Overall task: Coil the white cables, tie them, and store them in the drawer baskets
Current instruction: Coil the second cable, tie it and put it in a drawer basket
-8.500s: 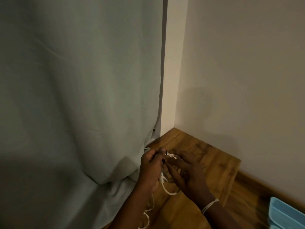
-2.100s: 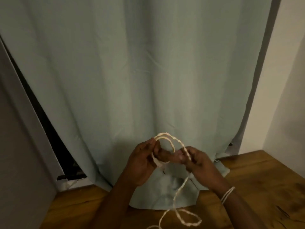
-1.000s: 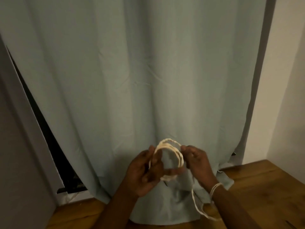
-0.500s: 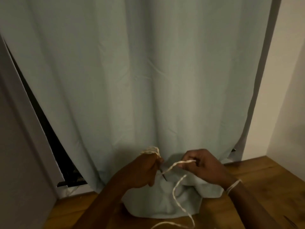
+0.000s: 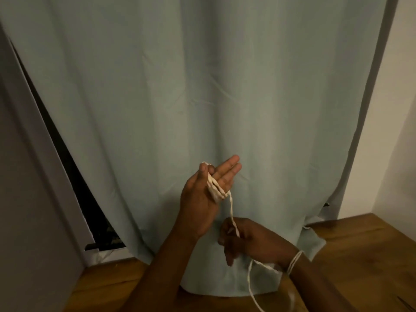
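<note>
A thin white cable (image 5: 215,189) is wound in several loops across the palm of my left hand (image 5: 203,199), pinned by the thumb while the fingers stretch out flat. One strand runs taut down to my right hand (image 5: 247,240), which pinches it below and to the right. The loose tail (image 5: 249,281) hangs from my right hand toward the floor and leaves the frame at the bottom. No drawer or basket is in view.
A pale green curtain (image 5: 202,97) hangs right behind my hands, its hem bunched on the wooden floor (image 5: 360,248). A grey door edge (image 5: 33,176) stands at the left with a dark gap beside it. A white wall (image 5: 391,131) is at the right.
My left hand has risen and opened its fingers flat with the loops across the palm. My right hand has dropped lower, pulling the strand taut downward.
</note>
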Available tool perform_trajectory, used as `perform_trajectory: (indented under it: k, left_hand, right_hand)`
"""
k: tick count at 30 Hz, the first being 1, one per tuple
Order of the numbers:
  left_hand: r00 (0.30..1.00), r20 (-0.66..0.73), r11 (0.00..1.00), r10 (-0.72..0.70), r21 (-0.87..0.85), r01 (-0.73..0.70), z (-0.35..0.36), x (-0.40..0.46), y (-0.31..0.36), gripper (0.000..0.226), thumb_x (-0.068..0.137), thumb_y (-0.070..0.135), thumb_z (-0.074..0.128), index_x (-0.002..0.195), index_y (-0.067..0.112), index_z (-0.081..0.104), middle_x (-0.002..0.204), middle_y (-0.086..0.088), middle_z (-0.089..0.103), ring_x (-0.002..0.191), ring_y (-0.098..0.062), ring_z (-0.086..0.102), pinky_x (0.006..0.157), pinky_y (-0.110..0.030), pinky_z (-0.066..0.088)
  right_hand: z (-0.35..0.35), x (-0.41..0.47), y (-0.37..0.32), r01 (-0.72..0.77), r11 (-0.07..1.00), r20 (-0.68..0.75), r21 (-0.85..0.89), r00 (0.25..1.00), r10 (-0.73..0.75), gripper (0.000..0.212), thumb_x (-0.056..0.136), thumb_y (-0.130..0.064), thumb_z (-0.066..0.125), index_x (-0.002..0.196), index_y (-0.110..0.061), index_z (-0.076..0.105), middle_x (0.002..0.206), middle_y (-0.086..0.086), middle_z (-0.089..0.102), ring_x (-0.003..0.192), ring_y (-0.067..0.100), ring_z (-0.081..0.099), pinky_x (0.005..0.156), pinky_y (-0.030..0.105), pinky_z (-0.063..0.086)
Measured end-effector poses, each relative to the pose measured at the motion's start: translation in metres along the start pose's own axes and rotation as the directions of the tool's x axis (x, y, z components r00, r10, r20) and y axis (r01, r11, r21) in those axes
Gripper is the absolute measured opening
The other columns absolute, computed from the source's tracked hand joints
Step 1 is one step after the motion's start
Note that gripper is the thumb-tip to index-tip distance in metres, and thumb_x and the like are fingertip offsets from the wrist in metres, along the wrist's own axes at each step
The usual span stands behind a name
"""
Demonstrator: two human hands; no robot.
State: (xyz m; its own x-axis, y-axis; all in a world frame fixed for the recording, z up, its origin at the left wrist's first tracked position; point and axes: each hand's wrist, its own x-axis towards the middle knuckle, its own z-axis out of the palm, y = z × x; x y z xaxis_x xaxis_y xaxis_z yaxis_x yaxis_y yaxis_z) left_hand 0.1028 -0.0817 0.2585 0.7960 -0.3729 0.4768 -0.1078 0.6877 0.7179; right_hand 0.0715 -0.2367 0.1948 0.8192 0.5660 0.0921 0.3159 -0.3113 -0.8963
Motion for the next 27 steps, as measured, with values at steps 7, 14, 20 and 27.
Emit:
perform_trajectory:
  k: [7, 14, 20, 27]
  left_hand:
    - [0.926, 0.358, 0.057, 0.124, 0.929, -0.367, -0.045, -0.014, -0.032, 0.023, 0.101, 0.025, 0.042, 0.082, 0.014, 0.047, 0.098, -0.011, 0.063, 0.09, -0.023, 0.056, 0.1, -0.044, 0.041]
    - [0.879, 0.22, 0.859, -0.423, 0.405, 0.312, -0.017, -0.04, -0.024, 0.035, 0.098, 0.032, 0.046, 0.095, -0.001, 0.058, 0.039, 0.002, 0.037, 0.032, -0.01, 0.036, 0.085, -0.046, 0.051]
    - [0.979, 0.186, 0.926, -0.085, -0.349, 0.146, 0.014, -0.024, -0.009, 0.022, 0.085, 0.026, 0.07, 0.09, 0.005, 0.067, 0.073, -0.011, 0.073, 0.067, -0.023, 0.071, 0.106, -0.057, 0.039]
    - [0.835, 0.418, -0.05, 0.358, 0.901, -0.43, -0.023, -0.019, -0.007, 0.036, 0.102, 0.025, 0.039, 0.119, 0.0, 0.06, 0.134, -0.006, 0.058, 0.119, -0.015, 0.054, 0.112, -0.027, 0.03]
  right_hand:
    - [-0.034, -0.025, -0.018, 0.097, 0.852, -0.138, -0.515, 0.971, -0.194, 0.011, 0.084, -0.011, 0.066, 0.075, -0.016, 0.064, 0.064, -0.007, 0.063, 0.059, 0.007, 0.06, 0.058, 0.025, 0.049]
    - [-0.068, -0.027, -0.028, 0.21, 0.938, -0.451, -0.277, 0.833, -0.32, 0.015, 0.08, -0.006, 0.079, 0.086, -0.015, 0.069, 0.072, 0.009, 0.068, 0.06, 0.014, 0.061, 0.057, 0.023, 0.048]
    - [-0.018, -0.011, -0.003, 0.204, 0.955, -0.295, -0.215, 0.919, -0.263, 0.021, 0.089, -0.036, 0.065, 0.084, -0.016, 0.069, 0.079, 0.005, 0.071, 0.073, 0.02, 0.068, 0.07, 0.041, 0.057]
    - [-0.01, -0.032, 0.0, -0.073, 0.77, -0.176, -0.634, 0.983, -0.051, 0.037, 0.077, -0.066, 0.059, 0.079, -0.029, 0.055, 0.065, -0.016, 0.058, 0.068, 0.005, 0.061, 0.068, 0.032, 0.054]
